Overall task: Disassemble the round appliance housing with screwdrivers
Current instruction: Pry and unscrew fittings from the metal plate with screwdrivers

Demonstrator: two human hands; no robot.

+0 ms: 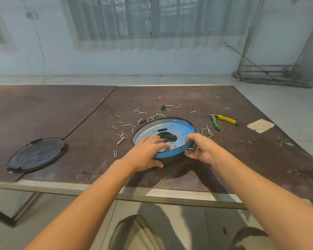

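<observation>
Forearms (98, 195) cross the table edge (61, 185). The round housing (170, 130) sits directly ahead between both hands: left hand (146, 154) clamped over its near rim, fingers across the plate; right hand (201, 147) gripping its right rim. Pliers (222, 120) lie right of it.

Bare workshop, scarred worktable (43, 112), loose screws (139, 111), pliers (222, 120)

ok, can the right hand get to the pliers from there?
Probably yes. The pliers lie on the table beyond and to the right of the right hand, with only a few loose wires between. But that hand grips the housing rim, so it must let go first.
</observation>
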